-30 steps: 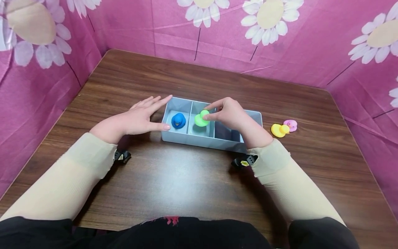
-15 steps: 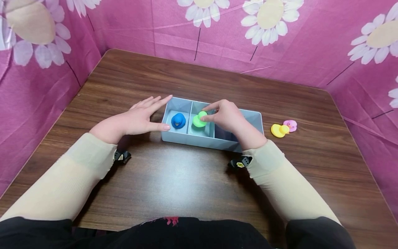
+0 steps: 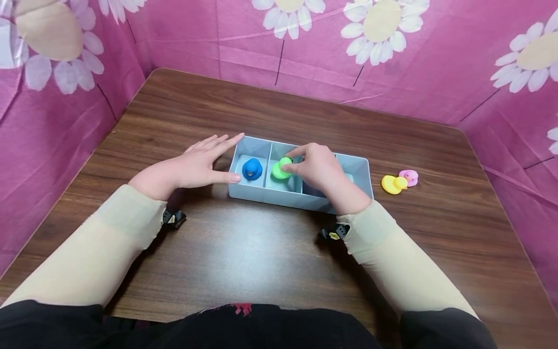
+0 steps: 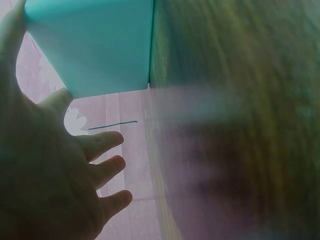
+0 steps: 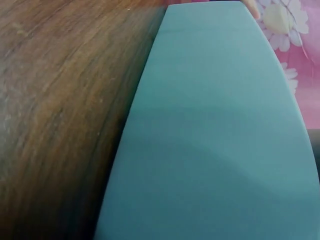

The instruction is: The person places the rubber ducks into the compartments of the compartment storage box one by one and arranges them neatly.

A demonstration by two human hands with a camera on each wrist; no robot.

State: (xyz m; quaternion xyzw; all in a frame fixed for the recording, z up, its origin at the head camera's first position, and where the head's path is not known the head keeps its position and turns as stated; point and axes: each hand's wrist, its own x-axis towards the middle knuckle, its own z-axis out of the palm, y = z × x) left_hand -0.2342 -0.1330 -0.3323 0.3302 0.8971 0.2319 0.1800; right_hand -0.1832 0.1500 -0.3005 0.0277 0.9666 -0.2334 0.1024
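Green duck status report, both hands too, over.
Right hand pinches green duck at second compartment from left of box; resting or raised, unclear. Left hand spread at box's left end. No obstruction seen; blue duck one compartment left.

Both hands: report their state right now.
Left hand: open, at the left end of the box.
Right hand: closed, pinching the green toy duck.

Tray (image 3: 283, 197) pale grey-blue. From its 9 o'clock end inward: blue duck (image 3: 252, 168), bright green duck (image 3: 280, 170). Off at 3 o'clock: yellow duck (image 3: 393, 185), pink duck (image 3: 409, 177). Table (image 3: 244, 271) dark brown, wood-grained. Backdrop (image 3: 244, 55) at 12 o'clock: magenta-pink, printed with cream-centred white daisies (image 3: 382, 22).
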